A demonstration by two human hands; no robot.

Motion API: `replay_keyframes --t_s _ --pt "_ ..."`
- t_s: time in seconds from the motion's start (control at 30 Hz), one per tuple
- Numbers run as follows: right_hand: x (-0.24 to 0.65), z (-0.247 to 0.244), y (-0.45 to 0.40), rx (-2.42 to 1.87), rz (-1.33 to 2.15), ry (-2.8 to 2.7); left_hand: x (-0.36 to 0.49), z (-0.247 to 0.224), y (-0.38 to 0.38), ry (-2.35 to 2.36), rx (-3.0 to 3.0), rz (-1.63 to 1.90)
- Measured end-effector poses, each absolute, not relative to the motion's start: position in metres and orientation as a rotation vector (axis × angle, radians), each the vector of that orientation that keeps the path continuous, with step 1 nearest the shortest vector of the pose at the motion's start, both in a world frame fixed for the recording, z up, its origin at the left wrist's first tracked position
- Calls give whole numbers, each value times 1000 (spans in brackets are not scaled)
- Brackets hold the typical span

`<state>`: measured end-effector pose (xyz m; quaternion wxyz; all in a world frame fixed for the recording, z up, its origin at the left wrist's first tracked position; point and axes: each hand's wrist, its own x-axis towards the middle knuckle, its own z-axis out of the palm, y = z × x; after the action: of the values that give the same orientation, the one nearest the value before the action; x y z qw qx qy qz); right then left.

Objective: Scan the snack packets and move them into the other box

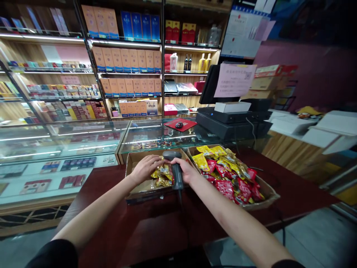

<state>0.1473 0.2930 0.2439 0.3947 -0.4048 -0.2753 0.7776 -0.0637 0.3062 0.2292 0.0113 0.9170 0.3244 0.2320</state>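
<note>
My right hand point(185, 170) is wrapped around the grip of a dark grey barcode scanner point(177, 176), held upright with its cable hanging down. My left hand point(147, 167) is stretched out flat, its fingertips close to the scanner's head; whether they touch it I cannot tell. Beneath both hands sits a shallow cardboard box point(139, 188) with a few gold-wrapped snack packets point(163, 175) in it. To the right, a second cardboard box point(269, 190) is heaped with yellow packets point(202, 162) and red packets point(225, 189).
The boxes stand on a dark red table point(111, 223). Behind it is a glass display counter point(147, 130) with a mouse point(179, 125) on a red mat point(189, 124). A monitor point(208, 85) with a paper sheet rises above a black cash drawer point(223, 128). Stocked shelves line the wall.
</note>
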Motion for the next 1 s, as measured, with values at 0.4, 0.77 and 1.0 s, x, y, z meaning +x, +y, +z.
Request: replay_keyframes --t_s 0.4,0.77,1.0 --pt "153 246 290 -991 1821 -861 -57 219 326 937 1001 670" --pt "134 234 230 -1123 1595 -954 -48 181 346 1258 1052 917" --pt "112 218 182 -1147 1648 -988 -48 186 338 1327 1198 1020"
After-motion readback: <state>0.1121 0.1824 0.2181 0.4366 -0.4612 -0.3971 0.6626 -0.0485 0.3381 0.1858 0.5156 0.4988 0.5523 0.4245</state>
